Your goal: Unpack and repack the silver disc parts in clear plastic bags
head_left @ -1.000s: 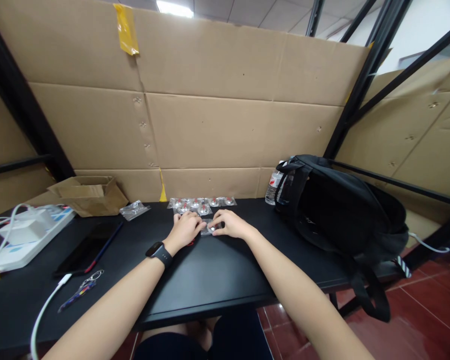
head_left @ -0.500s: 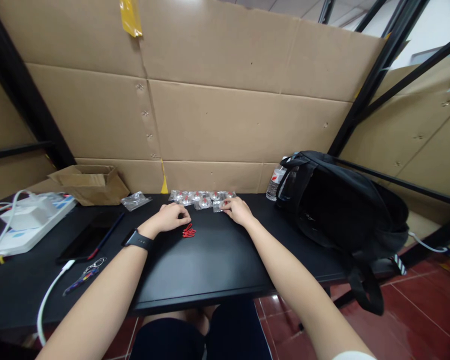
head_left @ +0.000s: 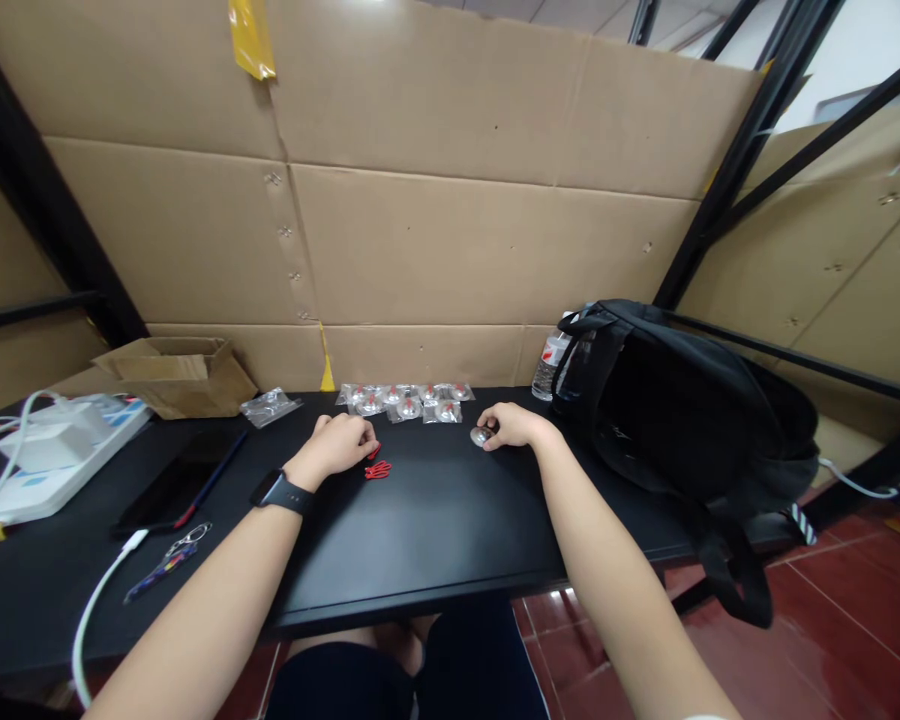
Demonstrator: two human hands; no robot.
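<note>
My left hand (head_left: 343, 442), with a dark watch (head_left: 279, 490) on its wrist, is closed with its fingertips pinched on a red cord (head_left: 375, 453). Just below it on the black table lies a small bundle of red cords (head_left: 378, 470). Over to the right, my right hand (head_left: 511, 426) is closed on a small round silvery disc (head_left: 481, 436), low over or touching the table; its fine detail is too small to make out. Between and behind the hands, several clear plastic packets (head_left: 408, 404) lie in rows, each with a round silvery piece and some red inside.
A black backpack (head_left: 690, 410) and a water bottle (head_left: 549, 368) stand at right. On the left are a paper bag (head_left: 195, 380), a crumpled clear bag (head_left: 270, 407), a phone (head_left: 176, 480), a keychain (head_left: 166, 565) and a power strip (head_left: 60, 465). Cardboard (head_left: 420, 250) walls the back.
My right hand has moved right, away from the packets, and the silvery disc now shows in its fingers. My left hand has shifted slightly; a red cord now shows at its fingertips.
</note>
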